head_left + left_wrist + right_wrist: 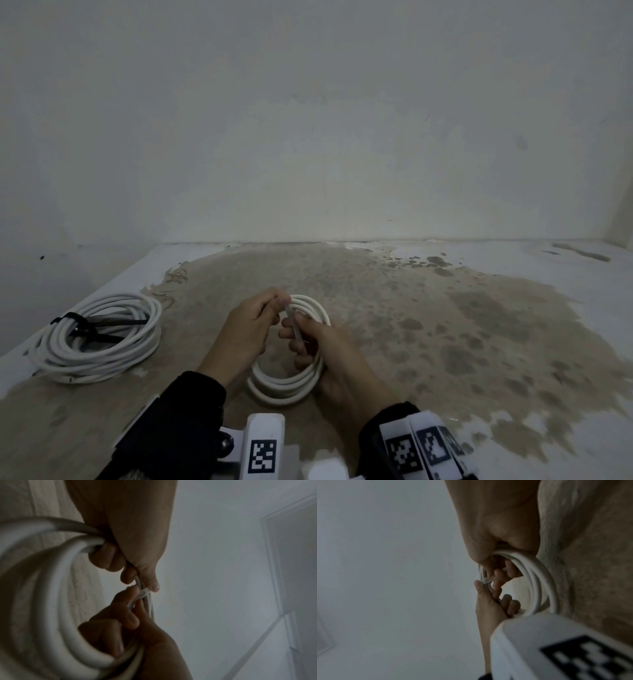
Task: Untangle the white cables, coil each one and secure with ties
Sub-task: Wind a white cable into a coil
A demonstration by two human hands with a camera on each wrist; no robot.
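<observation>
Two hands work at one small coil of white cable (291, 383), held upright just above the floor (445, 325) at 6 o'clock in the head view. Left hand (246, 329) has its lower fingers curled round the coil's top strands, while thumb and forefinger pinch a thin, pale, translucent tie (294, 323). Right hand (329, 356) hooks its fingers through the coil from the 3 o'clock side and pinches the same tie lower down; the left wrist view shows the tie's small square head (145, 591) caught between the fingertips of both hands. Smooth, round, rubbery strands lie in three or four stacked loops. At 9 o'clock, well apart, a larger coil of white cable (102, 342) lies flat on the floor, bound with a black tie (89, 325). Rough, mottled tan patches cover the floor, with white paint at its edges; behind stands a plain, pale wall (308, 120)
</observation>
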